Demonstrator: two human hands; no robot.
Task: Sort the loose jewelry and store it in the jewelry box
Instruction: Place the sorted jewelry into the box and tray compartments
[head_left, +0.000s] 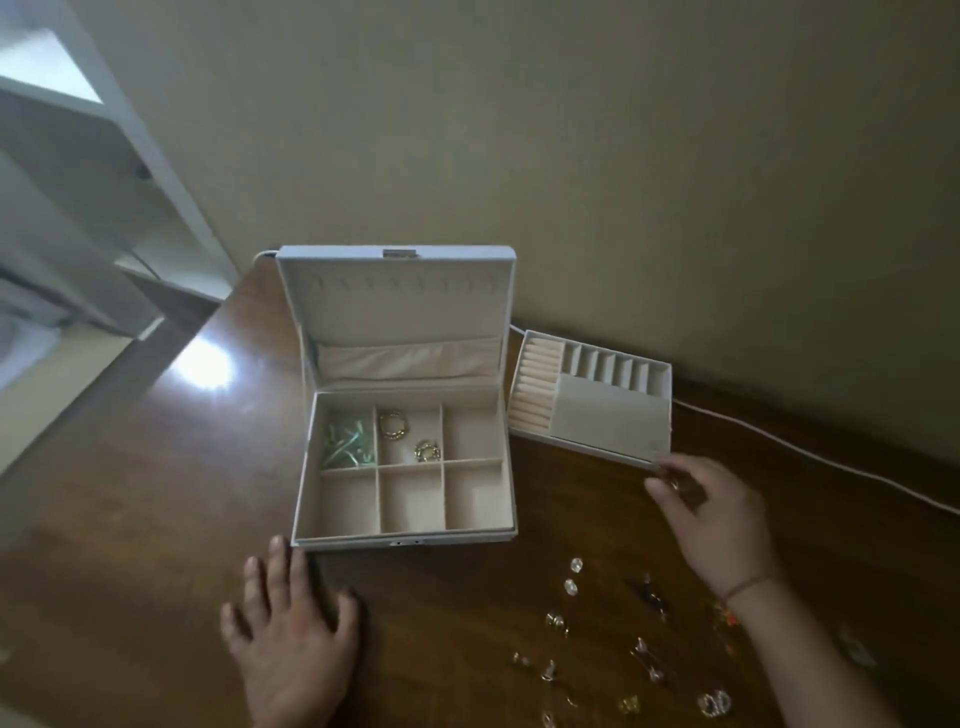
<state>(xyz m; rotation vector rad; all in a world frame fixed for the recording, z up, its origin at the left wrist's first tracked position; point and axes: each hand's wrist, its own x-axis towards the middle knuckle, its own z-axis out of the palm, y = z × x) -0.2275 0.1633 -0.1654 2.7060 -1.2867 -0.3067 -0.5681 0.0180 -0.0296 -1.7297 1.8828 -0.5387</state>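
Observation:
A white jewelry box (506, 532) stands open on the wooden table, lid up. Its back-left compartment holds green pieces (347, 439); the back-middle one holds gold hoops (393, 425). To its right lies the removable tray (587, 449) with ring rolls and slots. My right hand (711, 514) hovers by the tray's front right corner and pinches a small ring (674, 484) between thumb and fingertips. My left hand (291, 629) lies flat on the table, fingers spread, fingertips near the box's front left corner. Loose jewelry (644, 660) is scattered at the front right.
A white cable (810, 457) runs along the table behind the tray, near the beige wall. The table's left edge (104, 374) borders white shelving. Bare wood shows left of the box.

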